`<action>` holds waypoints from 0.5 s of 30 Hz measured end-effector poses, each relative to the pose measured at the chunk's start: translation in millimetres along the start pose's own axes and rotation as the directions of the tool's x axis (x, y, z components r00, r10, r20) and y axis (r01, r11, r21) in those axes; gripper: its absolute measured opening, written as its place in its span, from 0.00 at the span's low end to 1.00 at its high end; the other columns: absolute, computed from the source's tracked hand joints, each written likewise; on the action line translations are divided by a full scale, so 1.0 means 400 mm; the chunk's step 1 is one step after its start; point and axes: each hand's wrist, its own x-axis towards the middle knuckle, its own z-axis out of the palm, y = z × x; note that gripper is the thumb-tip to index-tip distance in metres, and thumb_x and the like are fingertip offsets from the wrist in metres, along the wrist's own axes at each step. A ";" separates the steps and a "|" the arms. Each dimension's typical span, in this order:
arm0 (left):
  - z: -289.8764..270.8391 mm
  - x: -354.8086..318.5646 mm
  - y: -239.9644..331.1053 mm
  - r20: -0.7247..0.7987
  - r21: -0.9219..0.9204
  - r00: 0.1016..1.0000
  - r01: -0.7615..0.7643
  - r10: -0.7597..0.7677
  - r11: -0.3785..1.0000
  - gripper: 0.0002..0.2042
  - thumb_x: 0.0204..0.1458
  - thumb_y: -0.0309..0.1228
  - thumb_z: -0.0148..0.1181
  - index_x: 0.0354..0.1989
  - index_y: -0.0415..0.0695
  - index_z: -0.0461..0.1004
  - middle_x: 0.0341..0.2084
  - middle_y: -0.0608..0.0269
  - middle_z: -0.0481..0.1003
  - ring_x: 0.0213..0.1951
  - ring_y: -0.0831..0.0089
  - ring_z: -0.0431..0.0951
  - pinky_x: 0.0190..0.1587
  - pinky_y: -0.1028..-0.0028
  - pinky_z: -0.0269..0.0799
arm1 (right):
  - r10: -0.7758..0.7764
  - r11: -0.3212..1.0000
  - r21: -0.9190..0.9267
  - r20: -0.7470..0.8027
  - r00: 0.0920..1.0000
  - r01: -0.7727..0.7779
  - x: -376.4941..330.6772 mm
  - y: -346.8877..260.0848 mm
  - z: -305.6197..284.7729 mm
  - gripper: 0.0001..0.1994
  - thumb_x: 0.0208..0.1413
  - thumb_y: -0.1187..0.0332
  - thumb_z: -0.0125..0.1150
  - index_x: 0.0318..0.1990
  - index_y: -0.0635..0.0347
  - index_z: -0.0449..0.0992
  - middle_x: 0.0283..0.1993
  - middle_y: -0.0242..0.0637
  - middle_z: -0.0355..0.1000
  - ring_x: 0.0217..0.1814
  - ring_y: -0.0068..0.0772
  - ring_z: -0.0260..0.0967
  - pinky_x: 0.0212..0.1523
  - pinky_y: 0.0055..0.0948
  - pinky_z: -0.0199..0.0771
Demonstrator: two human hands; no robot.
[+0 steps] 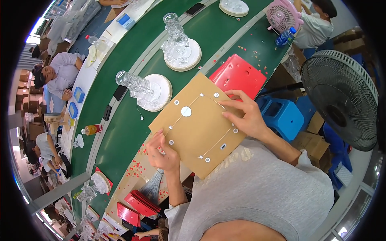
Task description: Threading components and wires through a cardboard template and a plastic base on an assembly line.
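Note:
A brown rectangular panel is tilted in front of my body, its lower edge close to my grey shirt. A thin white wire runs around its face through small white clips, with several round grommets and a white disc on it. My left hand is closed at the panel's left edge, fingertips at the rim. My right hand lies over the upper right part of the panel, thumb and fingers apart, next to the wire. Part of the wire there is hidden under the fingers.
Glass pieces on round white bases stand on the green table. Stacked red panels lie beyond my right hand. A brush and more red panels are at lower left. A black fan and blue stool stand right. Other people sit around.

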 end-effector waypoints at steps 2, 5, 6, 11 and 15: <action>-0.009 0.005 -0.012 0.062 -0.094 0.984 0.170 -0.164 0.981 0.08 0.64 0.18 0.50 0.33 0.30 0.74 0.33 0.48 0.80 0.36 0.63 0.83 0.40 0.69 0.79 | 0.062 0.992 0.113 0.006 0.998 -0.062 -0.015 0.006 -0.013 0.19 0.50 0.77 0.70 0.52 0.58 0.84 0.60 0.45 0.73 0.59 0.42 0.75 0.58 0.35 0.76; -0.017 0.059 0.005 0.248 0.018 0.952 0.179 -0.177 0.984 0.12 0.67 0.22 0.45 0.34 0.29 0.74 0.34 0.49 0.81 0.36 0.67 0.82 0.41 0.70 0.78 | 0.120 0.986 0.110 0.031 0.992 -0.122 -0.047 0.015 -0.032 0.18 0.48 0.78 0.70 0.49 0.59 0.85 0.63 0.48 0.73 0.64 0.43 0.74 0.63 0.36 0.73; -0.009 0.062 0.008 0.248 0.018 0.952 0.178 -0.177 0.984 0.12 0.67 0.22 0.45 0.34 0.29 0.74 0.34 0.49 0.81 0.36 0.67 0.82 0.41 0.70 0.78 | 0.138 0.977 0.155 0.046 0.989 -0.144 -0.051 0.020 -0.035 0.17 0.48 0.79 0.71 0.48 0.60 0.85 0.65 0.49 0.72 0.65 0.43 0.73 0.64 0.35 0.72; 0.029 0.032 0.001 0.244 -0.636 0.829 0.528 -0.503 0.563 0.18 0.71 0.27 0.40 0.28 0.31 0.68 0.28 0.52 0.75 0.32 0.65 0.80 0.39 0.69 0.79 | 0.111 0.973 0.202 0.035 0.993 -0.116 -0.062 0.029 -0.028 0.16 0.47 0.79 0.71 0.46 0.62 0.85 0.65 0.49 0.72 0.65 0.42 0.73 0.65 0.34 0.71; 0.046 0.013 0.020 0.133 -0.472 0.913 0.401 -0.386 0.785 0.17 0.70 0.25 0.42 0.26 0.30 0.66 0.26 0.52 0.74 0.28 0.63 0.79 0.33 0.68 0.79 | 0.070 0.985 0.155 0.008 0.998 -0.070 -0.067 0.032 -0.022 0.18 0.46 0.80 0.70 0.48 0.61 0.85 0.66 0.51 0.71 0.65 0.45 0.72 0.65 0.35 0.71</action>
